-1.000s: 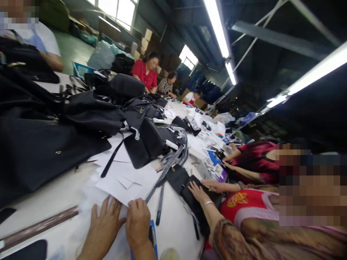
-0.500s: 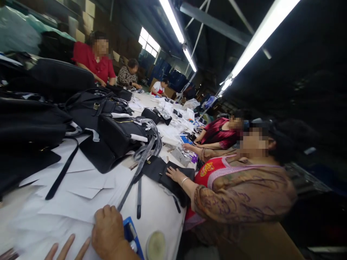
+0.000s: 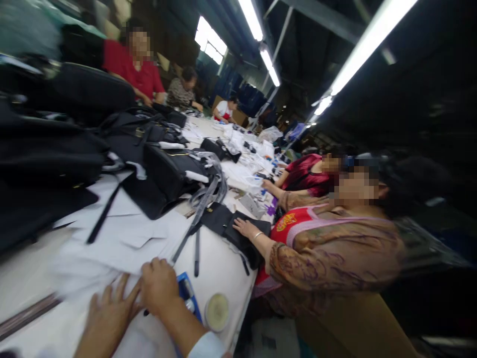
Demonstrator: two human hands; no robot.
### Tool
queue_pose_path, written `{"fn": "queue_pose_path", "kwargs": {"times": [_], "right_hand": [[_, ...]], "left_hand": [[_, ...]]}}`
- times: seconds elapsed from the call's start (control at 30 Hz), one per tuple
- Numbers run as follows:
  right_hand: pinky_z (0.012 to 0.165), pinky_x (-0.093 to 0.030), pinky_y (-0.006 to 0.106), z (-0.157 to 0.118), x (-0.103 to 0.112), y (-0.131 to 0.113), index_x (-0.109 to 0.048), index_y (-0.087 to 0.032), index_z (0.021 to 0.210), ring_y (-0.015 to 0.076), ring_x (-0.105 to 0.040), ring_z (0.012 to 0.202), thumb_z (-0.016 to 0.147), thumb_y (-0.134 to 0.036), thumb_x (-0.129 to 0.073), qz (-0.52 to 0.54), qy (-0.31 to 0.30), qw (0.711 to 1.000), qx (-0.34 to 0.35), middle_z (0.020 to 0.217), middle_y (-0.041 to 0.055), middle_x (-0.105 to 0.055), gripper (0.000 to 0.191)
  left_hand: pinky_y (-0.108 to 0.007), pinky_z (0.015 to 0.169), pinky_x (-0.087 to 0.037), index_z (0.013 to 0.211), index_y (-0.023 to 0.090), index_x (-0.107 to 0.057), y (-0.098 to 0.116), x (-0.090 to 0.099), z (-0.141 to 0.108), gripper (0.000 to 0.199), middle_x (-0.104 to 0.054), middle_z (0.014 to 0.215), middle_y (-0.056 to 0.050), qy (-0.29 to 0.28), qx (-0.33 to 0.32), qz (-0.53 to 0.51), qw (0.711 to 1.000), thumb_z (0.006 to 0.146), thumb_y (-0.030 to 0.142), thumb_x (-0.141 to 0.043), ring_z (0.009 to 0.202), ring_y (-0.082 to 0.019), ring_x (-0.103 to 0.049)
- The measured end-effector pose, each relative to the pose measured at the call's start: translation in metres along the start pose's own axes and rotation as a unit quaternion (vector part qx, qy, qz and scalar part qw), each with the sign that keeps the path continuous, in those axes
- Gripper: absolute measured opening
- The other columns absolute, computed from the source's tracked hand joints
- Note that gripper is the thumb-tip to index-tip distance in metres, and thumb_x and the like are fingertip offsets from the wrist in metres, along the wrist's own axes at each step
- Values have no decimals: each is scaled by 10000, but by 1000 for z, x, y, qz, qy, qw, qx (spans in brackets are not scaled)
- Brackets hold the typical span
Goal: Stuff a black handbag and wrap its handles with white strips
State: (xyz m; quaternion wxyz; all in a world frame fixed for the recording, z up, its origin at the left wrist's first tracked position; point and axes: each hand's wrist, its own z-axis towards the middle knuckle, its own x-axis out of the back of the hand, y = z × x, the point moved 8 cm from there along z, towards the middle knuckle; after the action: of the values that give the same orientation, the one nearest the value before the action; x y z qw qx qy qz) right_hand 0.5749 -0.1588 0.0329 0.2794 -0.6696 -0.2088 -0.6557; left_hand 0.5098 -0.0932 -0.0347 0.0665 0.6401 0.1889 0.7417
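My left hand [image 3: 110,311] rests low on white paper [image 3: 112,258] with its fingers spread, its thumb side close to my right hand. My right hand [image 3: 159,286] has its fingers curled down at the paper's edge; what is under them is hidden. A small dark tip shows just below it. Beside that hand lies a blue tray [image 3: 189,293] holding small items, partly covered by my forearm. To its right is a round tin [image 3: 217,312] with pale contents.
Black bags [image 3: 164,174] with wrapped straps pile up at the left and centre. At right, a person in a red apron [image 3: 316,238] has a hand on a black bag piece [image 3: 233,228]. Other people sit farther along the table. A brown strip [image 3: 30,315] lies at lower left.
My left hand has come farther into view, beside my right hand. The view has shifted, so more of my right forearm and the brown strip show.
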Motion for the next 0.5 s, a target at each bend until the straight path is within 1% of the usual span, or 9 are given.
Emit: {"fn": "queue_pose_path", "kwargs": {"times": [0.03, 0.1, 0.17, 0.2, 0.23, 0.3, 0.4, 0.43, 0.5], "right_hand": [[743, -477, 323, -2, 2, -4, -514, -184, 966, 217, -515, 885, 799, -237, -571, 4, -12, 1000, 3, 965, 56, -560, 184], [805, -450, 326, -3, 8, -8, -520, -171, 974, 215, -503, 937, 839, -176, -527, 7, -22, 1000, -3, 978, 76, -563, 135], [843, -426, 329, 0, 13, -10, -529, -159, 1002, 222, -491, 983, 881, -216, -507, 25, -20, 999, 6, 1002, 92, -557, 135], [857, -418, 324, 1, 15, -12, -528, -156, 1042, 221, -490, 996, 892, -227, -502, 40, -18, 999, 20, 1018, 93, -554, 169], [856, -415, 315, -1, 18, -13, -524, -153, 1084, 217, -495, 990, 889, -220, -511, 53, -20, 998, 33, 1026, 92, -553, 207], [865, -407, 319, -14, 29, -16, -504, -148, 1162, 221, -497, 999, 890, -201, -508, 61, -7, 997, 50, 1056, 98, -551, 277], [893, -392, 335, -60, 44, -30, -510, -158, 1185, 222, -501, 1020, 925, -162, -416, 73, 16, 994, 80, 1066, 96, -561, 276], [895, -392, 333, -80, 42, -40, -524, -167, 1174, 216, -508, 1014, 934, -150, -382, 83, 7, 991, 102, 1052, 89, -570, 280], [888, -400, 326, -122, 24, -64, -539, -191, 1184, 210, -524, 1003, 930, -140, -369, 97, -46, 981, 160, 1052, 82, -585, 310]], "left_hand": [[-623, 965, -336, 1178, 239, -630, 10, 13, -3, 366, -483, 1386, -160, -29, -1, 20, 999, 830, 220, -517, 1256, -387, -419], [-604, 1024, -292, 1270, 259, -555, 18, 37, -6, 437, -430, 1433, -151, -69, 24, 23, 997, 834, 237, -561, 1311, -368, -364], [-559, 1076, -258, 1339, 281, -474, 13, 54, -12, 517, -300, 1518, -114, -89, 44, -8, 995, 835, 243, -586, 1369, -337, -286], [-532, 1098, -245, 1366, 291, -432, 7, 62, -20, 543, -248, 1542, -89, -89, 54, -26, 994, 846, 227, -574, 1394, -309, -244], [-512, 1111, -238, 1367, 289, -428, -1, 70, -33, 539, -247, 1543, -80, -89, 69, -42, 993, 851, 210, -563, 1400, -288, -235], [-460, 1129, -245, 1339, 251, -463, -16, 92, -68, 472, -273, 1529, -83, -69, 95, -74, 990, 873, 200, -519, 1396, -252, -255], [-385, 1107, -327, 1253, 192, -539, -39, 125, -138, 355, -372, 1469, -99, -25, 153, -129, 979, 922, 238, -418, 1325, -212, -390], [-373, 1095, -352, 1234, 199, -550, -47, 134, -162, 344, -404, 1448, -88, -15, 178, -146, 973, 934, 258, -391, 1296, -201, -431], [-383, 1082, -380, 1203, 225, -568, -59, 148, -210, 336, -467, 1399, -64, 8, 227, -164, 960, 944, 297, -366, 1253, -197, -481]]}}
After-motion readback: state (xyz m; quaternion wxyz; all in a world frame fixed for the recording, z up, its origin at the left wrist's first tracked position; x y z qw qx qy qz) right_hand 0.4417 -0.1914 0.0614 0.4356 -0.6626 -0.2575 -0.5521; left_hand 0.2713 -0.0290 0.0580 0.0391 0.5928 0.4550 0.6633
